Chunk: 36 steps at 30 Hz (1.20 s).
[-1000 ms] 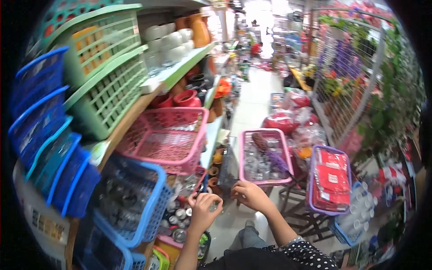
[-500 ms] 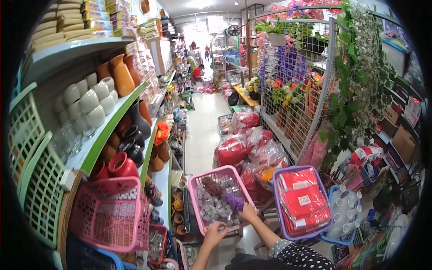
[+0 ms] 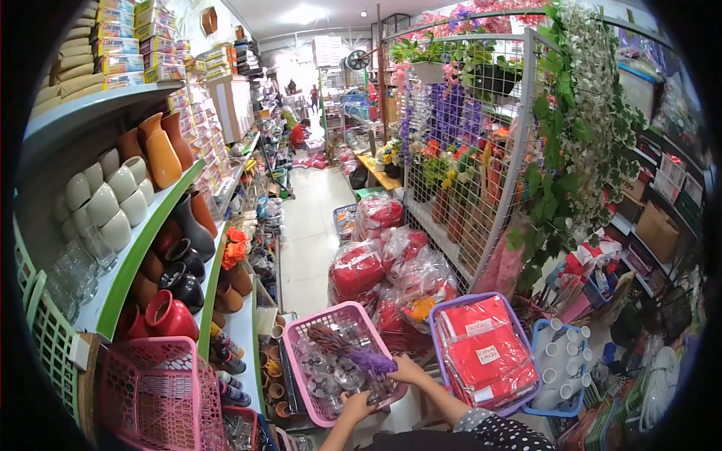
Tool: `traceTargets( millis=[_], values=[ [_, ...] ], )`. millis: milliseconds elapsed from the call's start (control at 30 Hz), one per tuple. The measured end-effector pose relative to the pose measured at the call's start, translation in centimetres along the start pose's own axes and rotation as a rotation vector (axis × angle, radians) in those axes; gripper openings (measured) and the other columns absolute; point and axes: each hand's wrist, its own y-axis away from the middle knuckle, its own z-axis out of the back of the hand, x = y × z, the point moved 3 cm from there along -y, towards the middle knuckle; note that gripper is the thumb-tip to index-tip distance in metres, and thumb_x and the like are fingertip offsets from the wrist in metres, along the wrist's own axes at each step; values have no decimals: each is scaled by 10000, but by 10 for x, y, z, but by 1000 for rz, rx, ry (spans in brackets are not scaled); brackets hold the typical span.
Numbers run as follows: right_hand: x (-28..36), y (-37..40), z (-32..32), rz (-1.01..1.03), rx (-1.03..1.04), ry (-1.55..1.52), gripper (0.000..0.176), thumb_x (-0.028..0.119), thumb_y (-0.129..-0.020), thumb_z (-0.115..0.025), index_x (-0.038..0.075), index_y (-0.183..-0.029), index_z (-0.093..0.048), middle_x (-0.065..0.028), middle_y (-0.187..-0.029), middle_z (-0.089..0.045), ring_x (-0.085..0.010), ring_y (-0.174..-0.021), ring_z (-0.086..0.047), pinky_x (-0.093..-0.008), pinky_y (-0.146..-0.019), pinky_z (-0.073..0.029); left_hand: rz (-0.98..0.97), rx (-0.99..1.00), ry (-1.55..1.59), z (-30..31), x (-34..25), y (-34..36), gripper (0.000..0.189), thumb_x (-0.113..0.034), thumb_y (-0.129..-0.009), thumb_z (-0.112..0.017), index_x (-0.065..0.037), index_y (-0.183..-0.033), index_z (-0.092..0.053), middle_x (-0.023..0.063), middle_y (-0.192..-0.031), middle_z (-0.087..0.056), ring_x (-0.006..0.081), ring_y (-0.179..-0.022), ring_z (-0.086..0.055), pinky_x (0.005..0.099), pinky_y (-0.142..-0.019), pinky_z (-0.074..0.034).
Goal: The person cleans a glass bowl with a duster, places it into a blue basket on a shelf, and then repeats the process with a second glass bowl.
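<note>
A pink plastic basket (image 3: 298, 368) stands in front of me, holding several clear glass pieces (image 3: 325, 383) and a bunch of dried flowers (image 3: 372, 362) with brown stems and purple heads. At the basket's near rim, my left hand (image 3: 356, 408) is closed over the edge, its fingertips just inside by the glass. My right hand (image 3: 408, 370) is closed at the right near corner of the rim, beside the purple flower heads. Part of its fingers is hidden. To the right sits a purple basket (image 3: 438, 331) with red packets (image 3: 489, 349) in clear wrapping.
Plastic-wrapped red bundles (image 3: 357, 270) lie beyond the baskets, against a wire grid (image 3: 470, 143) hung with artificial flowers. A blue basket (image 3: 538, 410) of white cylinders stands right. Shelves with vases (image 3: 162, 154) line the left, above another pink basket (image 3: 150, 346). A tiled aisle (image 3: 308, 225) runs ahead.
The view has shifted to the right, so most things appear further left. Both hands remain at the pink basket's near side, and the flower bunch still lies inside.
</note>
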Motion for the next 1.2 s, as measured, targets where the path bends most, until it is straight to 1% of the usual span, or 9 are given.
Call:
traceTargets(
  millis=[67,267,367,500,600,733,867,1000,1200],
  values=[
    [3,10,34,-182,348,-518,521,274,-657,-708,-10,-1064,-548,-217,-920,-615,-309,-826,-622,-394,-721,-499,-45,-43,-18,20,-9,5,499,-438,-710,-654,-97,-1070,-598,150,-943,-653,285,-925,-606,492,-882,-317],
    [-10,59,88,-281,279,-676,595,233,-744,-657,-16,-1216,-394,-157,-897,-605,-213,-791,-606,-345,-696,-485,64,-254,964,64,6,0,318,-316,-777,-696,-13,-840,-622,77,-798,-666,194,-677,-632,297,-598,-494],
    [-1,81,108,-272,87,-659,594,252,-750,-666,-11,-1212,-401,-175,-955,-591,-239,-867,-592,-357,-778,-464,345,-271,1470,78,27,0,276,-237,-844,-624,-46,-1031,-553,54,-947,-626,176,-842,-608,308,-707,-498],
    [15,97,118,-288,-99,-659,706,446,-817,-625,14,-1319,-383,-208,-1101,-572,-243,-958,-578,-342,-827,-442,102,-331,2119,104,12,-2,231,-149,-867,-532,-46,-1073,-516,104,-1093,-569,262,-1029,-562,402,-849,-497],
    [23,107,121,-172,172,-757,622,396,-799,-664,24,-1259,-474,-105,-1022,-620,-170,-921,-589,-315,-810,-457,15,-335,2211,124,-9,2,249,-144,-867,-507,-33,-1090,-517,114,-1084,-571,270,-1036,-559,401,-868,-488],
    [25,107,139,14,66,-428,551,378,-767,-687,57,-1192,-546,-142,-882,-659,-206,-784,-634,-326,-728,-478,-15,-423,2194,117,-2,-3,211,-162,-896,-508,-53,-1073,-540,78,-1071,-586,250,-1022,-568,400,-866,-488],
    [33,97,164,-292,-144,-142,522,467,-764,-622,114,-1147,-589,-204,-944,-631,-338,-868,-615,-388,-739,-481,-64,-444,2172,123,-11,6,215,-105,-885,-523,-92,-1100,-526,71,-1071,-593,232,-992,-585,403,-825,-503],
    [32,103,155,1,78,-615,477,411,-779,-622,102,-1141,-592,-190,-917,-636,-350,-842,-614,-396,-718,-483,-171,-430,2146,126,-13,9,298,-135,-900,-514,-93,-1193,-484,75,-1113,-581,220,-998,-579,387,-831,-500],
    [45,104,173,-199,-33,-199,475,270,-733,-689,112,-1167,-579,-139,-923,-661,-295,-824,-640,-350,-727,-480,-115,-518,2120,115,-13,3,289,-109,-902,-476,-91,-1190,-481,81,-1145,-561,225,-1031,-556,390,-880,-458]
  ],
)
